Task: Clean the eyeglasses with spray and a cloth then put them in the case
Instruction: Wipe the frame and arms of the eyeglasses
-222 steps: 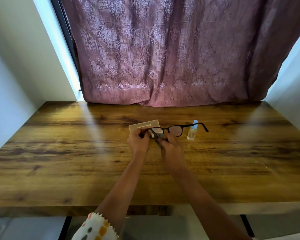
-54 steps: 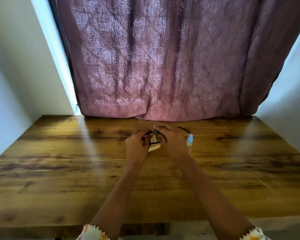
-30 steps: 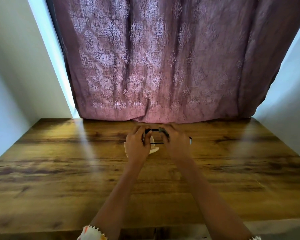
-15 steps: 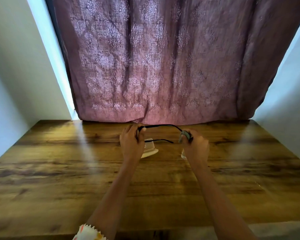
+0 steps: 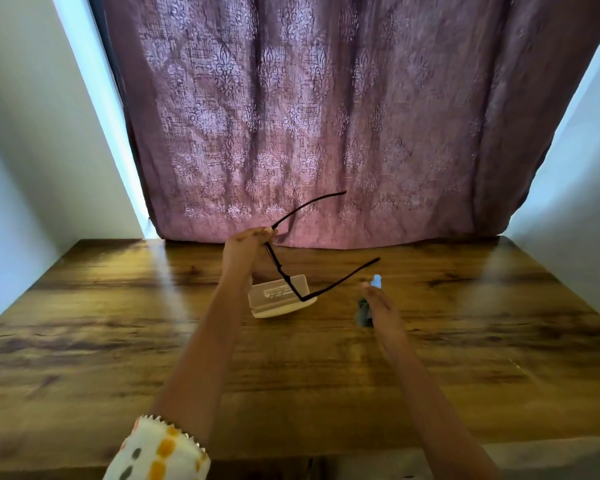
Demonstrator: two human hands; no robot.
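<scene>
My left hand (image 5: 248, 245) holds the black-framed eyeglasses (image 5: 282, 269) up above the table by one corner of the frame. Both temple arms are unfolded and point right and away from me. Below them lies the beige glasses case (image 5: 279, 301), open, its lid standing up. My right hand (image 5: 378, 304) is low over the table to the right of the case, with the grey cloth (image 5: 362, 312) tucked under its palm. Just beyond its fingertips stands the small clear spray bottle (image 5: 376, 281) with a pale blue cap, mostly hidden by the hand.
The wooden table (image 5: 118, 341) runs wall to wall. A mauve patterned curtain (image 5: 309, 116) hangs along its far edge, close behind the raised glasses. White walls (image 5: 32, 150) close in both sides.
My right hand let go of the glasses and dropped with the cloth to the table beside the spray bottle. My left hand lifted and tilted the glasses, whose arms now swing out to the right.
</scene>
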